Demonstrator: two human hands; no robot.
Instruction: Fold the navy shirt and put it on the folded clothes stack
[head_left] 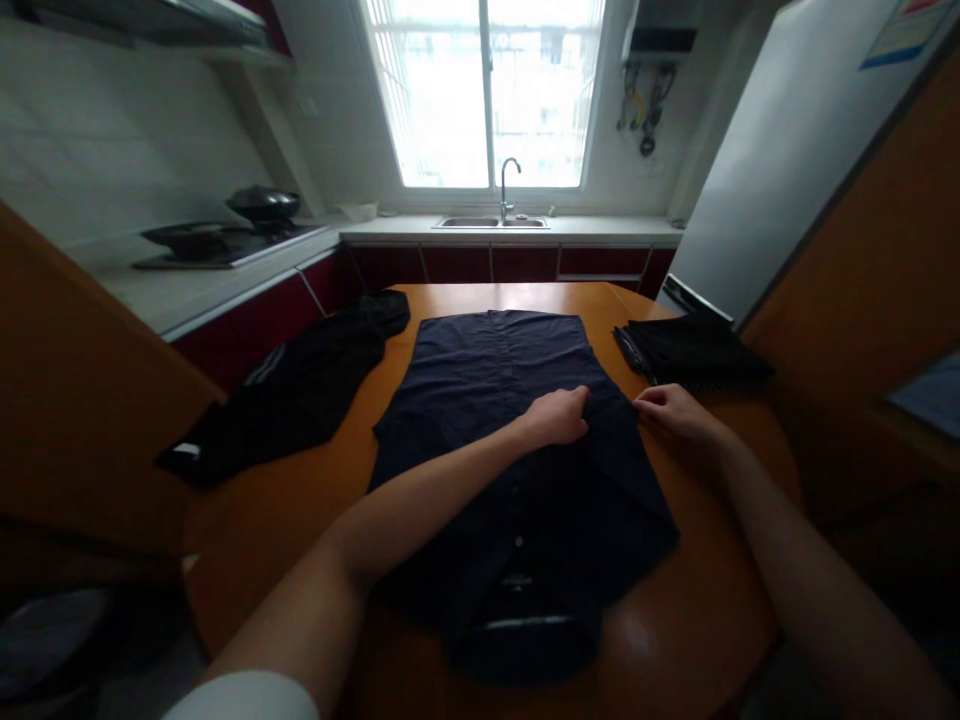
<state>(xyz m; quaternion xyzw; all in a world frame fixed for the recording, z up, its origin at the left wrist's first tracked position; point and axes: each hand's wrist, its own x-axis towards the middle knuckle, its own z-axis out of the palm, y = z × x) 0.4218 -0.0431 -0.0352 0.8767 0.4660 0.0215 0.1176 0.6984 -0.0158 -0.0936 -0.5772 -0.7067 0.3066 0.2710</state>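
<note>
Loose black garment (289, 395) lying unfolded at left of round orange wooden table (285, 520); dark navy button-front shirt (510, 470) spread flat at centre, collar nearest, sides not yet folded in. Left hand (559, 415) pinching shirt fabric mid-body, right hand (671, 410) gripping its right edge. Folded dark stack (694, 350) at right, apparently finished.

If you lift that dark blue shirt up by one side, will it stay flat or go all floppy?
Probably floppy: the dark blue shirt is thin cloth lying flat on the table, and it already bunches where the left hand pinches it. It likely slides easily on the glossy wood, and looks light.
</note>
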